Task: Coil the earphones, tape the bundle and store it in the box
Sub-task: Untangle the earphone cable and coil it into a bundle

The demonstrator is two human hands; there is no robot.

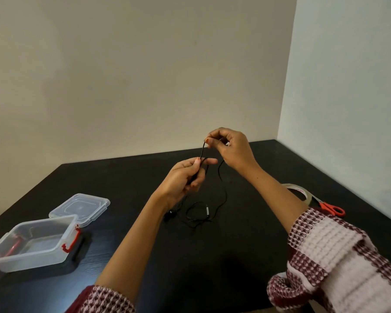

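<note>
Black wired earphones [207, 212] lie partly on the dark table, and one end of the cable rises into my hands. My left hand [185, 177] pinches the cable between thumb and fingers above the table's middle. Just above and to its right, my right hand [229, 147] pinches a short loop of the same cable. The rest of the cable hangs down and curls on the table with an earbud [169, 214] by my left wrist. The clear plastic box [35, 241] with red latches stands open at the left. A roll of clear tape [299, 192] lies at the right, half hidden by my right forearm.
The box's clear lid [80, 208] lies flat behind the box. Orange-handled scissors [332, 208] rest beside the tape at the right. The black table [212, 256] meets pale walls at the back and on the right side.
</note>
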